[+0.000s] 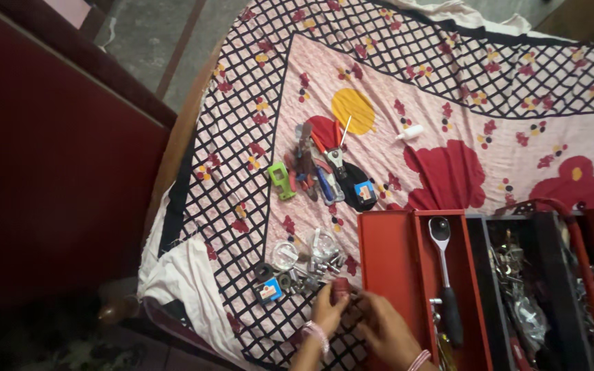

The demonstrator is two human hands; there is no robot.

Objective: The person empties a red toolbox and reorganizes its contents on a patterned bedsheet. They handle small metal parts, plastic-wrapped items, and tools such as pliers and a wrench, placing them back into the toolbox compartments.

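My left hand point(326, 312) and my right hand point(385, 328) meet at the bottom of the view over a patterned bedsheet. Together they pinch a small dark red cylindrical piece point(340, 289) between the fingertips. Just left of it lies a cluster of small parts point(290, 271): clear plastic bags of metal bits, a black ring and a small blue-labelled box. Right beside my right hand stands an open red metal toolbox point(388, 254) with a ratchet wrench point(443, 264) lying in its tray.
Farther up the sheet lies a row of hand tools point(324, 172): pliers, a green tool, screwdrivers and a black pouch. A small white tube point(409, 132) lies beyond. The toolbox's dark middle compartment point(524, 288) holds several metal tools. A dark red wooden panel point(56, 172) borders the left.
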